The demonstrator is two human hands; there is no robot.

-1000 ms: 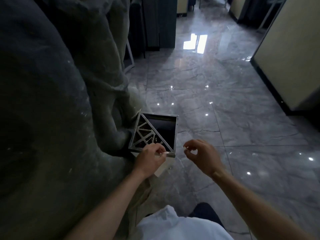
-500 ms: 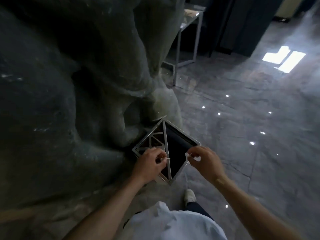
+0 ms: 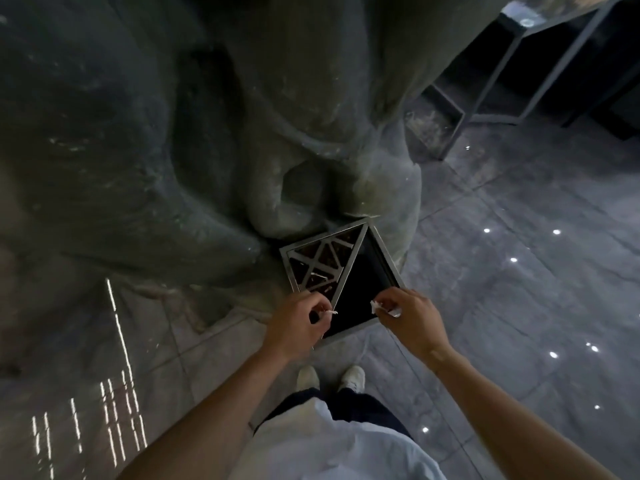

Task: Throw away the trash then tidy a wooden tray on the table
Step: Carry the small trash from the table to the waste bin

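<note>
A square metal trash bin (image 3: 381,252) stands on the floor against a sculpted rock wall. Half of its top is a dark opening, the other half a criss-cross grille with small scraps under it. My left hand (image 3: 298,325) hovers over the bin's near corner and pinches a thin white scrap (image 3: 331,311). My right hand (image 3: 410,315) is over the bin's near right edge, fingers closed on a crumpled white piece of trash (image 3: 375,305). Neither the wooden tray nor the table top with it is in view.
The grey rock sculpture (image 3: 173,150) fills the left and upper view. A metal-framed side table (image 3: 519,64) stands at the upper right. Glossy grey floor tiles (image 3: 519,306) stretch to the right. My white shoes (image 3: 329,377) stand just before the bin.
My view has tilted down and closer to the bin. Both hands have come over the bin's near edge, each still pinching its white scrap.
</note>
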